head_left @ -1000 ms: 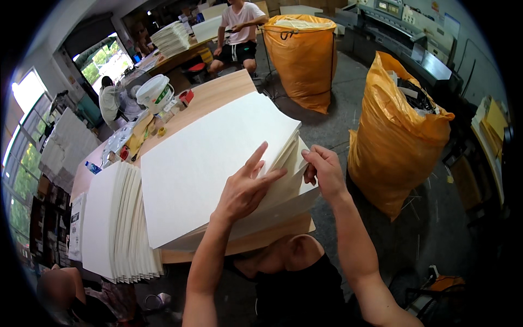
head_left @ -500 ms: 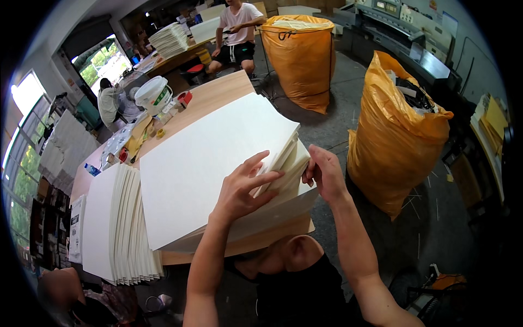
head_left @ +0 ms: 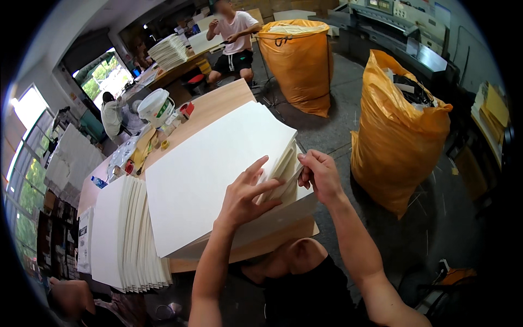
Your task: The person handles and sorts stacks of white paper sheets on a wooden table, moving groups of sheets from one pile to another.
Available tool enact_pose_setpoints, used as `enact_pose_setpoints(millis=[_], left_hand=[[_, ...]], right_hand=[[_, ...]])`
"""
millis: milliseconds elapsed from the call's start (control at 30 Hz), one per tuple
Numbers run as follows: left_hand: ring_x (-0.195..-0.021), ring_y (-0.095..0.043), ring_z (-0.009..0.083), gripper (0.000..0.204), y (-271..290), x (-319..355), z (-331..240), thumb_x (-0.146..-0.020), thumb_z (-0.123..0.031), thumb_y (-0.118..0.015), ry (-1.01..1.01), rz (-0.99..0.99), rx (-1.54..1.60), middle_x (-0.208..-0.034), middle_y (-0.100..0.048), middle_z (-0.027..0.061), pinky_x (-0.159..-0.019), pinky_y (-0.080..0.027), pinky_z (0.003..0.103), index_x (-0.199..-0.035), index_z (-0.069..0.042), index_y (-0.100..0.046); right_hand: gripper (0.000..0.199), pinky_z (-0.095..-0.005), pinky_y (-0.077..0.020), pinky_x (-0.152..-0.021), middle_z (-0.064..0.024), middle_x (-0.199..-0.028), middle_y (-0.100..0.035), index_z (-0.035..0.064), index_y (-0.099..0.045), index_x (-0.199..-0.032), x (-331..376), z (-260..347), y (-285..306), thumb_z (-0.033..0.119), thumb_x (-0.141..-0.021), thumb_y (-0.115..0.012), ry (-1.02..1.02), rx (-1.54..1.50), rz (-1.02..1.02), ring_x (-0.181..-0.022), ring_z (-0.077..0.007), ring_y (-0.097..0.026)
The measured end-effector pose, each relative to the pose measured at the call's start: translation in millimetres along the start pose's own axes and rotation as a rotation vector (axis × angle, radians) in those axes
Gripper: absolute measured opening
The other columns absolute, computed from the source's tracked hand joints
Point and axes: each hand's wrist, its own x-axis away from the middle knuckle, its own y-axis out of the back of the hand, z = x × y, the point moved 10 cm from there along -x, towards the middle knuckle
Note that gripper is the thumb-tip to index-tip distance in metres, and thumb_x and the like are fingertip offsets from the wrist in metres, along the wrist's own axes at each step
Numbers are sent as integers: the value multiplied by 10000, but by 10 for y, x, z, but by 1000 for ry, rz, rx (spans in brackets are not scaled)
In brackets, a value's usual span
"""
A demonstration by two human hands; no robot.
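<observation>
A thick stack of large white sheets (head_left: 212,169) lies on the wooden table before me, several of its upper sheets raised and fanned at the right edge. My left hand (head_left: 245,191) rests against these raised sheets with its fingers spread, the fingertips by their edges. At the same edge, my right hand (head_left: 322,175) is closed in a pinch on a sheet corner; how many layers it holds is hidden. A second pile of white sheets (head_left: 111,229), its edges staggered, sits to the left of the stack.
Two large orange sacks (head_left: 400,147) stand on the floor at the right and far right of centre. A white bucket (head_left: 155,103), tape rolls (head_left: 164,144) and clutter occupy the table's far left. One person (head_left: 234,38) sits beyond the table; another person (head_left: 73,300) is at lower left.
My right hand's fingers have closed into a pinch at the sheet edges. The left hand stays spread there. The seated person beyond has raised a hand, and the view has shifted slightly.
</observation>
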Motion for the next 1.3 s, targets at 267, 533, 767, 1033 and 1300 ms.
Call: enact_pose_setpoints(millis=[267, 533, 767, 1033, 1300], left_hand=[[-1159, -671, 334, 535, -9, 36, 93, -633, -105, -916, 29, -4, 42, -1462, -543, 124, -919, -600, 414, -1129, -206, -741], [-1250, -585, 418, 700, -318, 87, -292, -785, -305, -822, -219, 281, -434, -1568, -418, 163, -1045, -482, 533, -1429, -312, -550], [-1405, -429, 393, 778, 183, 894, 87, -877, -272, -703, 244, 97, -837, -1617, -355, 124, -1175, -243, 670, -1576, -203, -366], [-1437, -422, 326, 346, 1851, 2838, 360, -837, -110, -673, 598, -406, -1146, -1426, -580, 43, -1214, -199, 652, -1171, -194, -705], [-1406, -459, 316, 365, 1483, 2506, -689, -985, -511, -539, 445, -370, -969, -1403, -593, 37, -1198, -184, 688, -1050, -205, -728]], right_hand=[[204, -418, -509, -810, -141, -864, -625, 42, -617, -872, 751, 463, -34, 241, -895, -652, 798, 1138, -349, -856, -301, -638], [431, -483, -395, -1101, -249, -1186, -654, 47, -698, -1182, 577, -345, -511, 317, -849, -663, 234, 1223, 518, -1187, -387, -586], [684, -438, -455, -1037, -260, -1218, -676, 25, -649, -1299, 534, -274, -417, 563, -880, -691, 55, 1213, 464, -1186, -392, -618], [753, -443, -501, -974, -278, -1173, -689, -22, -655, -1264, 612, -265, -615, 593, -836, -733, 123, 1204, 451, -1136, -422, -643], [794, -515, -346, -1102, -240, -1345, -551, -20, -595, -1296, 542, -221, -412, 565, -787, -768, 370, 1289, 336, -1304, -434, -418]])
